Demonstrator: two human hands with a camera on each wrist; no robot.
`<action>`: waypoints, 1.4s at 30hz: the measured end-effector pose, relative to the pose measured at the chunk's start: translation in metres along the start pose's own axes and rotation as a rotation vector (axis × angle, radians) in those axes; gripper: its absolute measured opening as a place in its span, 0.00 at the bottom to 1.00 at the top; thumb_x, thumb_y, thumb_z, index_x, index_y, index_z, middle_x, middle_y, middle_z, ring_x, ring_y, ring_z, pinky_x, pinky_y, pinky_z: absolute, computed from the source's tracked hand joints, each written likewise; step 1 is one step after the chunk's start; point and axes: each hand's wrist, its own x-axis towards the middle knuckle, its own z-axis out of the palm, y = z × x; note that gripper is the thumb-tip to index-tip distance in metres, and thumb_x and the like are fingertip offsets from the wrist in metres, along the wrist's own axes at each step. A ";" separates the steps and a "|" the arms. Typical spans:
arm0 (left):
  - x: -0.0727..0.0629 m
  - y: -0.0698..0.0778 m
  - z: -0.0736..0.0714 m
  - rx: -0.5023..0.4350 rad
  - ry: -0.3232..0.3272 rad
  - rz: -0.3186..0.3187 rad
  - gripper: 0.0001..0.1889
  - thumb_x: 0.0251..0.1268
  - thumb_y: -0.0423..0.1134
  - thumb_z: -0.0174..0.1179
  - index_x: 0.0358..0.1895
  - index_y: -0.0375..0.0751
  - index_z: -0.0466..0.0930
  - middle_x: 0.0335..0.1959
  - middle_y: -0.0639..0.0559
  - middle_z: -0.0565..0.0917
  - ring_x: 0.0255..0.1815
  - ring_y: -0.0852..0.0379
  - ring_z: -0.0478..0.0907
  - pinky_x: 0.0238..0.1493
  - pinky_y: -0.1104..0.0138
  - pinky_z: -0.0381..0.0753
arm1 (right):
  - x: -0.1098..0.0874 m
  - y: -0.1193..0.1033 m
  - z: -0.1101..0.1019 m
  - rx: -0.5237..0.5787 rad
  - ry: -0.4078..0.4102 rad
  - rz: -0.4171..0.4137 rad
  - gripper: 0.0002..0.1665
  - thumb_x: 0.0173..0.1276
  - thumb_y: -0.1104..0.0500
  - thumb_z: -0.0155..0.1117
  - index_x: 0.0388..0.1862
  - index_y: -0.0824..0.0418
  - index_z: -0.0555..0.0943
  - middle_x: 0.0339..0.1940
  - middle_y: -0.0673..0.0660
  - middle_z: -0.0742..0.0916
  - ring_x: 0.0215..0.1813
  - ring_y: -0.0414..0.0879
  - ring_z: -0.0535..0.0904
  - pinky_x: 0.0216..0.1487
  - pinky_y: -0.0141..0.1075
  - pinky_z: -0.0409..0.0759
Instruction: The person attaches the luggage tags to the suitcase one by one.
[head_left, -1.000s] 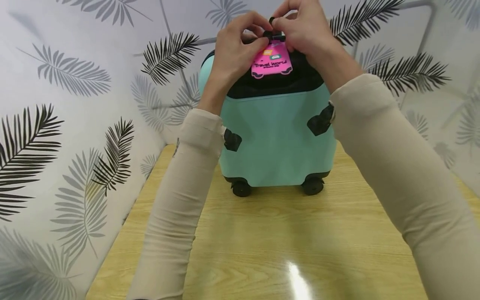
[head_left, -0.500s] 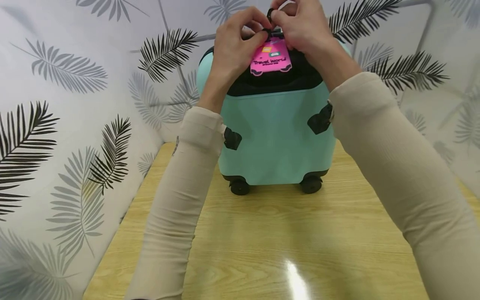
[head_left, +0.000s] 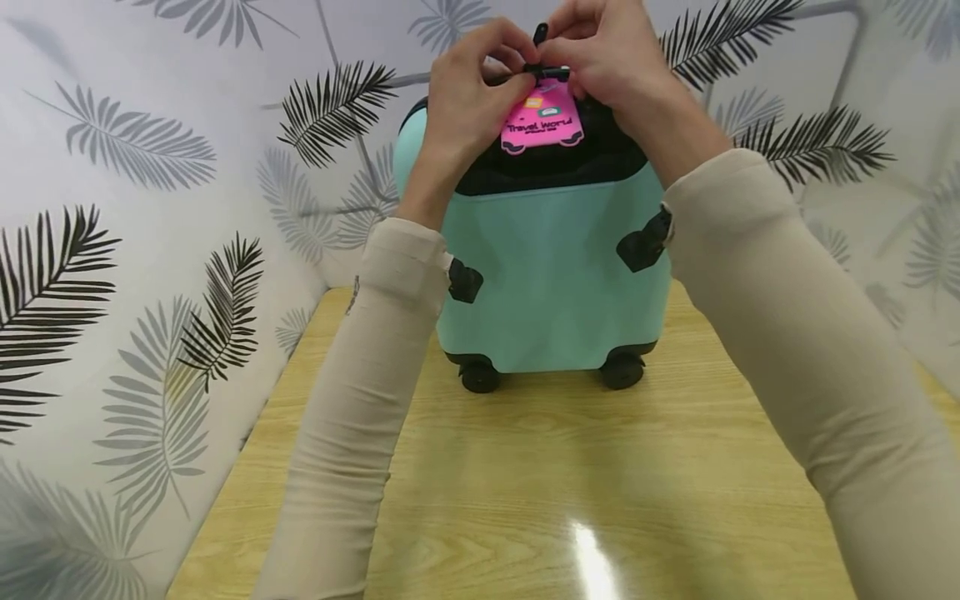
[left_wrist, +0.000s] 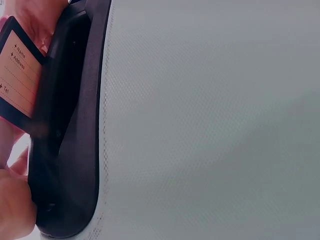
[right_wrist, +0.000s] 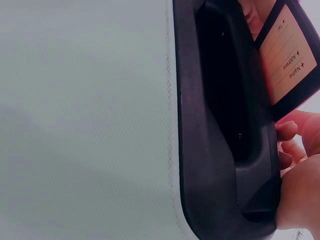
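Note:
A mint-green suitcase (head_left: 555, 275) stands upright on its black wheels, with a black handle panel (head_left: 555, 171) on top. A pink luggage tag (head_left: 542, 125) printed "Travel World" hangs at the handle. My left hand (head_left: 467, 100) pinches the tag's black strap near its top edge, thumb in front. Close beside it, my right hand (head_left: 615, 62) pinches the same strap, whose tip (head_left: 541, 33) sticks up above the fingertips. Both wrist views show the tag's back, a name-and-address card (left_wrist: 22, 70). How the strap passes the handle is hidden behind the fingers.
The suitcase rests toward the back of a wooden table (head_left: 517, 483). Leaf-patterned wall covering (head_left: 150, 250) rises behind it and on the left. Black corner pieces (head_left: 640, 248) show beside both forearms.
The right fingers rose slightly with the strap end, then came down closer to the left fingertips. The strap's tip now stands above them. The left hand keeps its hold; the suitcase stays put.

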 end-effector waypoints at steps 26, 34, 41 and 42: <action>-0.001 -0.001 0.003 0.027 0.032 0.001 0.07 0.76 0.37 0.60 0.51 0.41 0.83 0.46 0.48 0.84 0.48 0.56 0.86 0.51 0.74 0.78 | -0.003 0.006 -0.002 0.193 0.115 -0.089 0.15 0.72 0.58 0.70 0.56 0.54 0.84 0.51 0.49 0.84 0.26 0.41 0.70 0.27 0.23 0.72; 0.001 0.001 0.002 0.003 0.026 -0.087 0.08 0.75 0.38 0.62 0.52 0.42 0.82 0.48 0.48 0.85 0.52 0.58 0.86 0.55 0.74 0.78 | -0.006 0.011 -0.005 0.271 0.138 -0.183 0.15 0.79 0.58 0.61 0.61 0.57 0.82 0.55 0.55 0.87 0.24 0.44 0.73 0.30 0.26 0.76; 0.000 -0.002 -0.003 -0.107 0.096 -0.071 0.10 0.78 0.38 0.59 0.54 0.40 0.85 0.47 0.47 0.89 0.52 0.60 0.84 0.56 0.75 0.76 | -0.016 0.011 -0.010 0.333 0.154 -0.304 0.20 0.84 0.55 0.47 0.66 0.57 0.79 0.62 0.56 0.84 0.48 0.48 0.83 0.56 0.33 0.81; 0.001 -0.001 -0.006 -0.143 0.115 -0.067 0.11 0.79 0.38 0.58 0.55 0.40 0.85 0.48 0.47 0.90 0.53 0.60 0.84 0.58 0.76 0.75 | -0.018 0.009 -0.012 0.324 0.155 -0.309 0.22 0.84 0.54 0.45 0.68 0.56 0.78 0.64 0.55 0.84 0.53 0.48 0.83 0.59 0.33 0.80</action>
